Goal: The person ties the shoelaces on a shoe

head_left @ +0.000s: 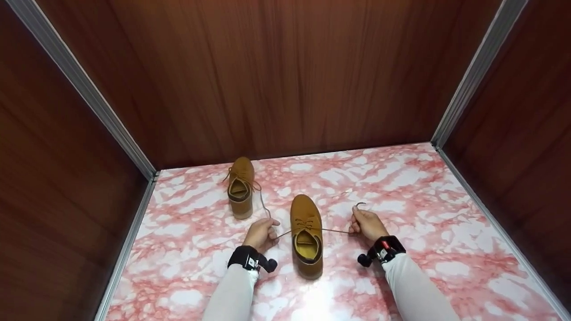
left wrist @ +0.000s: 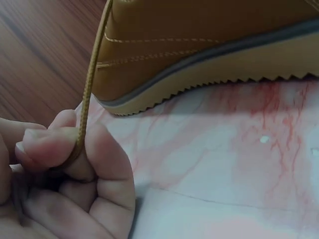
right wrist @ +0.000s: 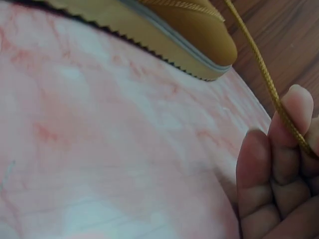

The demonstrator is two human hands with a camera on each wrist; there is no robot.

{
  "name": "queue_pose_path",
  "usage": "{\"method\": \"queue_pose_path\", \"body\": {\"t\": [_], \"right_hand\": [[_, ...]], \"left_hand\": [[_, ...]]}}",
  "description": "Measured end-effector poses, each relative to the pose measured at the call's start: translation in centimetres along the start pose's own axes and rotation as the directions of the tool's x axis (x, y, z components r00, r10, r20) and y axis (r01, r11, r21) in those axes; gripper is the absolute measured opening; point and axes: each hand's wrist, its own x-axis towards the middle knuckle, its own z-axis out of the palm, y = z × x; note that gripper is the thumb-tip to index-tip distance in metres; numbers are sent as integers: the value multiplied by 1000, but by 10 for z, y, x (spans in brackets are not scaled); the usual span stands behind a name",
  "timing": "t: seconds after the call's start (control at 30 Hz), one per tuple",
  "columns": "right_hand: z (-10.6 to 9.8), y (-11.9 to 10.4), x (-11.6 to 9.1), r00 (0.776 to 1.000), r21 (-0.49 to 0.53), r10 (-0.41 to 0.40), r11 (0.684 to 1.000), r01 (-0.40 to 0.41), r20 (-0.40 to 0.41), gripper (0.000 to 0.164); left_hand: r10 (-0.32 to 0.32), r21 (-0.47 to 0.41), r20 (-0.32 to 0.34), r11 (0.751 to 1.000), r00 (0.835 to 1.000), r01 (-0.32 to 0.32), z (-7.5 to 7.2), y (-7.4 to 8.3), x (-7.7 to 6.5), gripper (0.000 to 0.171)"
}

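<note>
A tan lace-up shoe point(head_left: 306, 209) stands on the table between my hands, its toe pointing away. My left hand point(head_left: 262, 234) grips one end of its shoelace point(head_left: 284, 234), which runs taut out of the shoe's left side. In the left wrist view the brown lace point(left wrist: 87, 92) passes between curled fingers. On the other side, my right hand point(head_left: 366, 224) holds the other lace end, stretched out to the right with a short tip curling above the fingers. The right wrist view shows that lace point(right wrist: 261, 67) running into the fingers beside the shoe's sole point(right wrist: 149, 47).
A matching tan shoe point(head_left: 242, 171) stands farther back on the left, its laces loose at the sides. The table top point(head_left: 401, 191) has a red and white marbled pattern. Brown wood-grain panels point(head_left: 285, 80) with metal edge strips enclose it at the back and both sides.
</note>
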Motion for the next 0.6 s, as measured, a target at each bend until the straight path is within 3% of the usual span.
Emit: {"method": "queue_pose_path", "body": {"t": [0.37, 0.6], "right_hand": [[4, -4, -5, 1000, 5, -10, 1000, 10, 7, 42], [3, -2, -1, 1000, 9, 9, 1000, -8, -20, 41]], "left_hand": [[2, 45, 3, 999, 1000, -2, 8, 13, -17, 21], [-1, 52, -52, 999, 999, 3, 4, 0, 0, 17]]}}
